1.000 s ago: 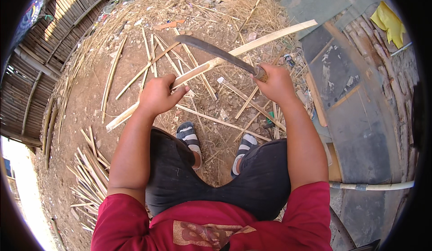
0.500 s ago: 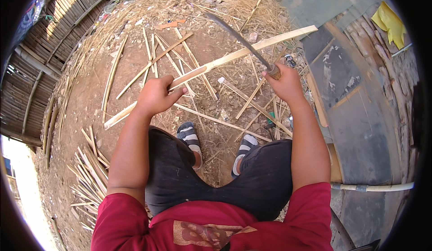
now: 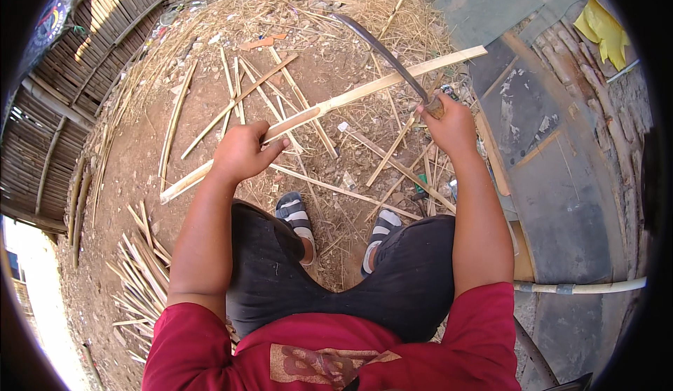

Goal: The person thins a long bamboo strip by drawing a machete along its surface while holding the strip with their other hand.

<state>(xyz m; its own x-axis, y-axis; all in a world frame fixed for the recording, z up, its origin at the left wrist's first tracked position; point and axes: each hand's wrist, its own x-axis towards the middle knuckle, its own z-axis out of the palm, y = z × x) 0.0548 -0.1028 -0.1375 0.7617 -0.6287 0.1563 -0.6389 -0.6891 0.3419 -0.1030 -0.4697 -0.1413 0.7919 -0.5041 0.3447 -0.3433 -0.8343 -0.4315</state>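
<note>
A long split bamboo strip (image 3: 364,93) slants across in front of me, rising from lower left to upper right. My left hand (image 3: 242,151) is closed round it near its lower end, the thumb along the near side. In my right hand (image 3: 450,126) is the handle of a machete (image 3: 382,53), whose dark curved blade points up and to the left. That blade crosses the strip toward its far right part; whether the two touch I cannot tell. The strip's inner face shows a hollow groove and a node near the middle.
Loose bamboo strips (image 3: 175,121) lie scattered over the dirt ground (image 3: 210,159). A heap of thin strips (image 3: 137,279) is at lower left. Dark panels (image 3: 561,201) line the right side, a slatted bamboo wall (image 3: 42,145) the left. My sandalled feet (image 3: 294,216) stand below the strip.
The machete has shifted slightly right with my right hand, and its blade looks steeper. The strip's right end has dipped a little; my left hand keeps its grip.
</note>
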